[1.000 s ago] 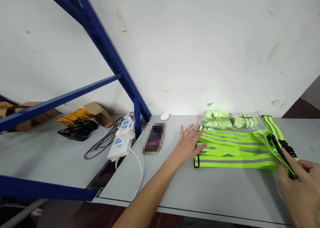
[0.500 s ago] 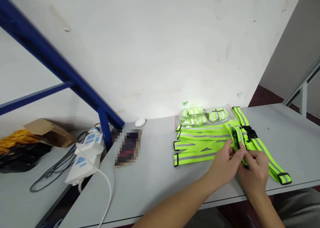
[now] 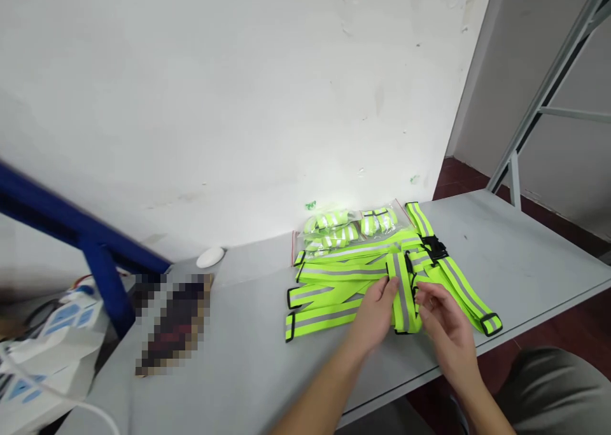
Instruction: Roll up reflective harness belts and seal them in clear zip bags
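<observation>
A folded lime-yellow reflective strap (image 3: 403, 295) with a grey stripe stands over the near part of a strap pile. My left hand (image 3: 375, 314) pinches its left edge between thumb and fingers. At its right side, my right hand (image 3: 446, 327) has loosely curled fingers, with thumb and forefinger apart and the tips beside the black edging. Beneath lie more flat reflective straps (image 3: 324, 317) with black slide buckles at their left ends. A black clip buckle (image 3: 434, 248) sits behind my right hand, on a strap (image 3: 465, 289) running toward the front edge.
Clear plastic bags (image 3: 353, 228) with rolled reflective straps lie against the white wall. A white oval object (image 3: 210, 257) and a blurred-out dark item (image 3: 174, 324) are on the grey table (image 3: 252, 359) at left. White power strips (image 3: 52, 352) stand beyond the blue frame (image 3: 107, 276).
The view has swung right, so everything sits further left. The folded strap is turned with its striped face showing, and my right hand's fingers have loosened from it.
</observation>
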